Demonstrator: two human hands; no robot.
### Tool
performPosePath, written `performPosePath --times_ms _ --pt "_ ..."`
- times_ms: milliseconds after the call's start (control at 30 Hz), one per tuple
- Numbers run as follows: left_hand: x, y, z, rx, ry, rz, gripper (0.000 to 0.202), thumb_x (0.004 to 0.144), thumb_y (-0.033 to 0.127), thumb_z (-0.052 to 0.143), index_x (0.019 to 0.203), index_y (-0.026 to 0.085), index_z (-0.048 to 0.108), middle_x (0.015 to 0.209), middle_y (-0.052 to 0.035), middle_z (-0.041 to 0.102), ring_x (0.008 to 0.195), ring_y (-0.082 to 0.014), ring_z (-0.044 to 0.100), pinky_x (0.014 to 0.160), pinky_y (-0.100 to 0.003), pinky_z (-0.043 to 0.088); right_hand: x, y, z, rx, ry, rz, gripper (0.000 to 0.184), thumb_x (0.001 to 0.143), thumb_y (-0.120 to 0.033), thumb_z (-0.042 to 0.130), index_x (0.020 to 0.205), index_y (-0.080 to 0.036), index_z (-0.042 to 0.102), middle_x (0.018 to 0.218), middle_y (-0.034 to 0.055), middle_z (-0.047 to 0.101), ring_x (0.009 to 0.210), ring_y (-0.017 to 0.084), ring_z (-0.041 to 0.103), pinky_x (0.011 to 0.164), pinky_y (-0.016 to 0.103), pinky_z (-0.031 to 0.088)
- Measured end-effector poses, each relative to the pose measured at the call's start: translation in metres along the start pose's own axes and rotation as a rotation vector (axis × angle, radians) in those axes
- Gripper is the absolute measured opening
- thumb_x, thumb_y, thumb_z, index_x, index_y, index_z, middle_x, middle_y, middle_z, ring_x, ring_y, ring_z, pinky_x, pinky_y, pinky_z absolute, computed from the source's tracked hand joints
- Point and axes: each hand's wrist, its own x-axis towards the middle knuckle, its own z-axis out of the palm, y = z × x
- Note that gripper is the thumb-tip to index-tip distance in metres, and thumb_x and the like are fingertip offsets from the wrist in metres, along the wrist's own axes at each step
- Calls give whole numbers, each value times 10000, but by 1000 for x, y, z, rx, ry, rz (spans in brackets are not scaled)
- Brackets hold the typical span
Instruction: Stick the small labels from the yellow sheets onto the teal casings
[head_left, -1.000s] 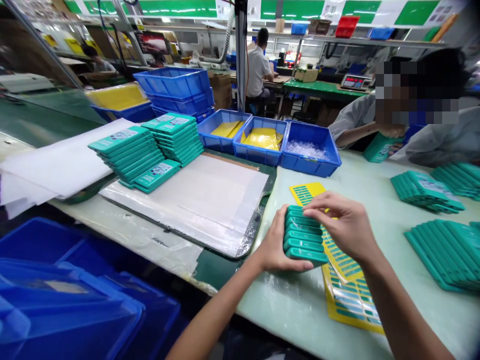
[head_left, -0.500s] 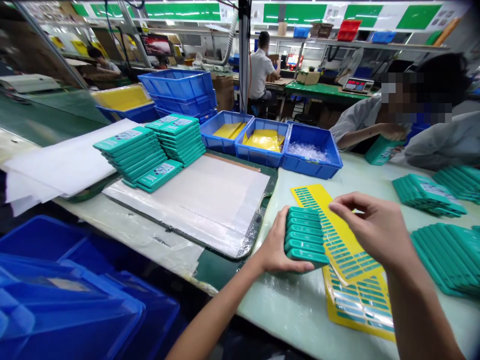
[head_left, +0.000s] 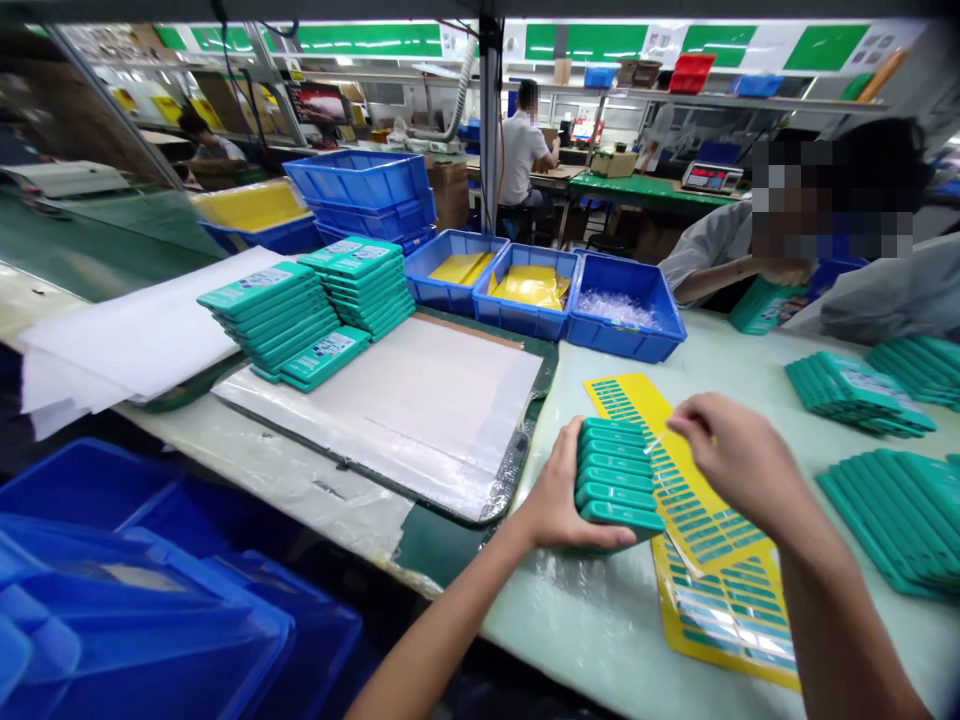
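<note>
My left hand (head_left: 553, 492) grips a stack of several teal boxes (head_left: 616, 478) standing on edge on the pale green table (head_left: 600, 620). My right hand (head_left: 739, 462) hovers just right of the stack, thumb and fingers pinched on a small clear sticker (head_left: 654, 447) near the top box. Under and beside the stack lie yellow sticker sheets (head_left: 701, 525) printed with rows of teal labels.
Two stacks of teal boxes (head_left: 315, 300) sit at the far left by a plastic-covered white board (head_left: 420, 410). Three blue bins (head_left: 544, 285) line the back. More teal boxes (head_left: 892, 510) lie at right. A co-worker's hand (head_left: 784, 270) holds a box opposite. Blue crates (head_left: 142, 600) stand below.
My right hand left the top of the stack, went right to the yellow sheet, and has come back toward the stack pinching a clear sticker. The left hand has kept its hold.
</note>
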Motion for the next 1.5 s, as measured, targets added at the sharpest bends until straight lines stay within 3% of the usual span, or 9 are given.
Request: performPosePath --times_ms 100,233,333,533,733,867,1033,1300,1500 --pt "1 0 0 -1 0 19 1647 487 687 1048 1757 200 120 1774 -246 284 1671 -532 290 1407 -680 222 -3 -5 -14 127 149 16 191 1003 -359 638 874 -236 703 863 66 733 750 239 636 680 355 433" --pt "3 2 -1 35 -2 2 1639 496 716 1033 1755 210 112 1785 -250 259 1676 -556 256 1391 -716 236 -12 -46 -1 431 -96 -111 193 1011 -335 711 844 -245 745 850 27 733 747 200 660 679 327 470" --pt "4 5 -1 46 -12 -5 1619 501 720 1026 1742 183 136 1785 -260 253 1681 -558 241 1395 -713 234 -21 -61 16 387 -171 -135 176 1033 -291 673 874 -236 727 866 22 718 753 193 652 720 337 466" --pt "2 2 -1 26 0 15 1643 486 671 1053 1750 214 109 1787 -244 265 1660 -535 309 1400 -693 237 -26 -23 0 38 -153 -149 213 1056 -292 522 860 -248 592 844 40 663 694 218 590 642 359 355" --pt "3 3 -1 11 16 36 1612 490 678 1052 1741 206 151 1774 -240 296 1663 -533 304 1406 -674 236 -22 -23 -31 295 14 -117 190 1072 -340 581 912 -253 635 841 19 658 717 185 603 631 314 415" --pt "6 6 0 20 15 39 1574 493 729 1024 1721 187 203 1724 -242 353 1634 -535 348 1386 -692 270 -20 -59 -15 490 -214 -176 151 1048 -239 649 903 -241 689 822 -6 693 714 157 625 641 280 450" --pt "7 7 1 53 -6 25 1545 496 765 1007 1698 152 255 1731 -258 323 1675 -541 264 1414 -661 219 -13 -75 8 337 -413 -293 187 1033 -135 627 891 -201 729 886 28 697 779 178 646 718 310 451" --pt "3 9 -1 10 11 15 1613 498 752 1017 1735 179 156 1778 -249 278 1677 -534 274 1414 -661 230 -15 -15 -32 139 -185 -229 193 1055 -223 604 871 -219 663 855 21 670 739 186 622 681 327 436" --pt "6 5 0 23 4 18 1606 501 787 995 1726 160 167 1756 -274 291 1666 -560 277 1395 -707 237 -14 -57 -10 423 -219 -218 123 1048 -227 665 950 -228 741 871 5 723 766 167 652 697 297 479"
